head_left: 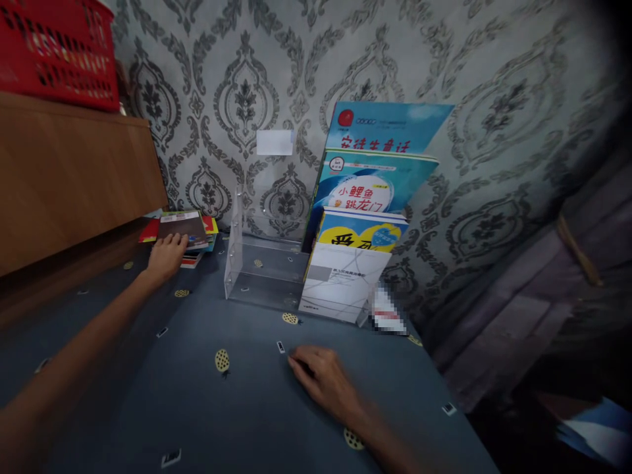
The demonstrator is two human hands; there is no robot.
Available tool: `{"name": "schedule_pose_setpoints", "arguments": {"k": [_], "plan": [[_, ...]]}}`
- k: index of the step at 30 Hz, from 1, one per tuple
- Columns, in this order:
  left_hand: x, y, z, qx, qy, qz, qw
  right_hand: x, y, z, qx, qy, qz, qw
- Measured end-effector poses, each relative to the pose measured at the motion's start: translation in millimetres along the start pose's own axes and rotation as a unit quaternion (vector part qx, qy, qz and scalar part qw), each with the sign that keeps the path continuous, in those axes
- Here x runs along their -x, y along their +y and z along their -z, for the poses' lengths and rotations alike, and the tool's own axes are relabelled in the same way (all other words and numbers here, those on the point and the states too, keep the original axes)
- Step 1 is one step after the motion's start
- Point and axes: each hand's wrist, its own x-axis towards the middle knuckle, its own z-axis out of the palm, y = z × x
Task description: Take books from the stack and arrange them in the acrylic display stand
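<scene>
My left hand (168,255) reaches to the far left and rests on the front edge of a dark-covered book (185,226), the top one of a stack lying flat. Its fingers look bent over the cover. Low over the blue patterned cloth, my right hand (320,375) is curled with fingers together; no object shows in it. Between and behind the hands stands a clear acrylic rack (264,280). Its right side holds upright books in tiers: a white one (340,283) in front, a yellow-and-blue one (363,230), and taller blue ones (390,125) behind. The rack's left side holds no books.
A wooden cabinet (74,178) stands at the left with a red plastic basket (59,52) on top. Patterned wallpaper (247,85) rises behind the rack. A grey curtain (523,303) hangs at the right, beside the edge of the blue cloth (237,408).
</scene>
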Motion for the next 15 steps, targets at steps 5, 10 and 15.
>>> {"name": "schedule_pose_setpoints", "arguments": {"k": [5,10,15], "plan": [[27,15,-1.7,-0.028,-0.004,-0.017,0.999,0,-1,1,0.000,0.002,0.003,1.000],[49,27,-4.4,-0.020,0.010,-0.035,0.999,0,-1,0,0.002,0.009,0.000,1.000],[67,28,-4.4,-0.029,0.000,-0.066,0.997,0,-1,1,-0.005,0.008,0.009,1.000]]}}
